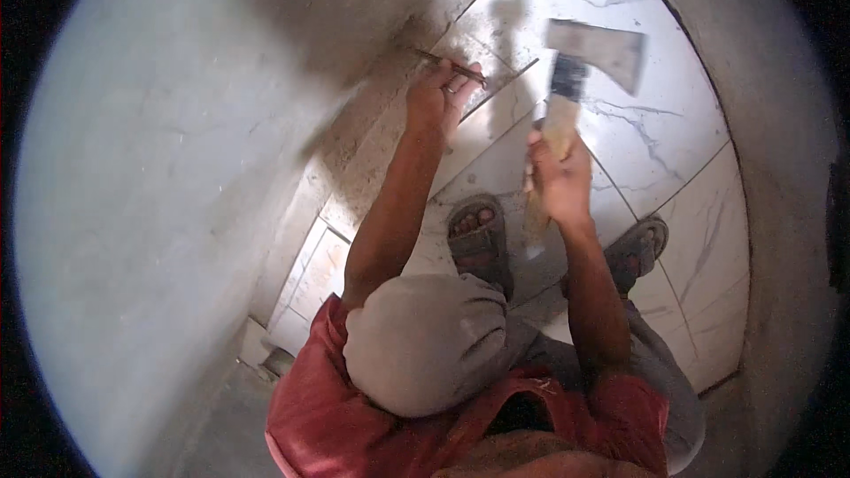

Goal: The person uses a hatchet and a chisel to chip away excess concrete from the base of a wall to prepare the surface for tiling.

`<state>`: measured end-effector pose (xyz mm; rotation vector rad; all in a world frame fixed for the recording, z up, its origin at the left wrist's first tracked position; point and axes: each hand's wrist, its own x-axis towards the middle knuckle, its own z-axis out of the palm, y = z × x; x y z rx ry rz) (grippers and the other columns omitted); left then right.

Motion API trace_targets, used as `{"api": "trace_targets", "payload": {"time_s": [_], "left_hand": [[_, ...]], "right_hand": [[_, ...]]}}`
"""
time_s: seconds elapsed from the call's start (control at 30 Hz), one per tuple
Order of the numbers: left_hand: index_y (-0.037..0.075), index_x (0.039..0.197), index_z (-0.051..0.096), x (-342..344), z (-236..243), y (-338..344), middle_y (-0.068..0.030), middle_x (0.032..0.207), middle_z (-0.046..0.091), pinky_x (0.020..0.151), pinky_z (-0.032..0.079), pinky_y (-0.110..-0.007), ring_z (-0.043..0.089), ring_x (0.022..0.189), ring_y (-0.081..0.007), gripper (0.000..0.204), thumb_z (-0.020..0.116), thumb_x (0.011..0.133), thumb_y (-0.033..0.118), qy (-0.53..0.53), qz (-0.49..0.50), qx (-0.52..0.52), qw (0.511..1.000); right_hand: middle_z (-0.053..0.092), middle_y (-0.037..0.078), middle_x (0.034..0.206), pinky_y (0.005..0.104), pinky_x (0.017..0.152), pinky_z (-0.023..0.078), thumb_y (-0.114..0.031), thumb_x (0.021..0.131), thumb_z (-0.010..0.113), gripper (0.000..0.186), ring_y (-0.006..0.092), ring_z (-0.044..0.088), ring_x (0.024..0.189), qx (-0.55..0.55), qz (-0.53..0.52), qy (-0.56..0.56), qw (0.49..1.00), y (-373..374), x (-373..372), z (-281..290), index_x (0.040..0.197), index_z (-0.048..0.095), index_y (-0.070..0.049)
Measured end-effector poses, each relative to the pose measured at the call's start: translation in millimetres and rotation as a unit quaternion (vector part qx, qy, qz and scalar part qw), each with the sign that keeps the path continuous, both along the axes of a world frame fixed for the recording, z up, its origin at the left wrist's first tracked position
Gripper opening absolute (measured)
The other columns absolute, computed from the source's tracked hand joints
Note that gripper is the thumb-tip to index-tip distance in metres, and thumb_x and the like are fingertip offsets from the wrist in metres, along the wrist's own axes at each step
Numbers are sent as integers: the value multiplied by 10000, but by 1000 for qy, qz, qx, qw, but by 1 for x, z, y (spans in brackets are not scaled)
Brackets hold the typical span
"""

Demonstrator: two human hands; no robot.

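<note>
Near the base of the left wall, my left hand (434, 102) is closed around a thin metal chisel (474, 77). One end of the chisel points at the rough strip along the foot of the wall; whether it touches there I cannot tell. My right hand (564, 179) grips the wooden handle of a hatchet (600, 49), slightly blurred, raised above the floor to the right of the chisel. A black wrapping covers the handle just below the broad grey head. The hatchet and the chisel are apart.
White marbled tiles (651, 137) cover the floor. The grey wall (150, 142) rises close on my left, with a rough, broken strip (354, 146) at its foot. Another wall (779, 124) curves along the right. My sandalled feet (478, 235) stand below my hands.
</note>
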<state>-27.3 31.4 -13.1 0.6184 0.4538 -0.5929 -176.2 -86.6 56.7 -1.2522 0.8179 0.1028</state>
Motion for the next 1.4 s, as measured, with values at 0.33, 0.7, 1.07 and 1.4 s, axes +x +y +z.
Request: {"api": "trace_targets", "payload": {"time_s": [0.33, 0.7, 1.07, 1.4], "left_hand": [[43, 1034, 447, -43, -2, 12, -104, 886, 525, 800, 456, -432, 562, 876, -293, 209, 484, 866, 162, 10, -79, 95, 992], [28, 918, 451, -119, 6, 69, -84, 784, 544, 622, 499, -315, 578, 691, -189, 143, 438, 893, 168, -72, -60, 186, 978], [4, 1020, 460, -177, 54, 138, -76, 782, 540, 622, 453, -280, 536, 690, -142, 251, 450, 866, 203, -53, -97, 294, 949], [10, 951, 467, -211, 235, 213, -41, 664, 487, 544, 414, -247, 484, 591, -105, 128, 483, 870, 109, -59, -270, 496, 823]], "right_hand": [[484, 20, 697, 247, 500, 399, -167, 815, 550, 287, 85, 454, 567, -230, 109, -4, 967, -23, -10, 0, 1021, 474, 19], [542, 111, 784, 294, 663, 427, -245, 728, 648, 402, 165, 509, 702, -438, 240, -6, 866, -68, 62, 43, 951, 486, 48], [573, 142, 780, 337, 577, 479, -70, 736, 616, 379, 246, 588, 647, -550, 600, -198, 545, -80, 116, 95, 1077, 453, -38], [599, 181, 713, 420, 546, 471, -134, 703, 610, 333, 347, 592, 656, -612, 616, -312, 384, -52, 182, -33, 982, 439, -75]]}}
